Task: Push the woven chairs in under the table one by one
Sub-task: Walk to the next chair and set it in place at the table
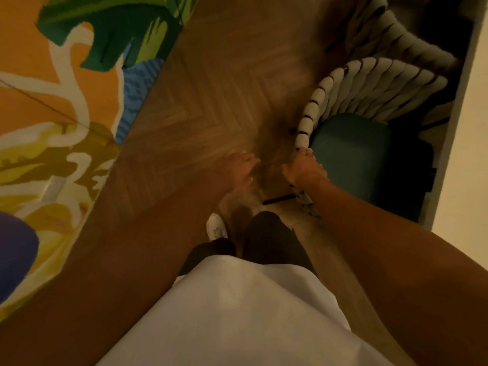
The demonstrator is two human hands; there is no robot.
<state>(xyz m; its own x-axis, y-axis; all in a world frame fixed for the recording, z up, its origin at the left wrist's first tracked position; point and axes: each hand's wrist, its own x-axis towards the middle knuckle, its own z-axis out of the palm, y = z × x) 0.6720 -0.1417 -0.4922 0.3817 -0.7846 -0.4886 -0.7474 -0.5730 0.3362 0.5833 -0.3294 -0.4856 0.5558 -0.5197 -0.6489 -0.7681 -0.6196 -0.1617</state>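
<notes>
The right hand grips the back rim of the nearer woven chair, its fingers curled over the thick pale rope wrapping where the curved backrest comes down toward the person. This chair has a teal seat cushion and sits partly under the pale surface at the right edge of the view. A second woven chair stands just beyond it, also along that surface's edge. The left hand is blurred, hanging free over the herringbone wood floor with fingers loosely spread and holding nothing, a little apart from the right hand. A rug with a bright leaf pattern covers the floor at left. Below are a white shirt, dark trousers and a white shoe.
</notes>
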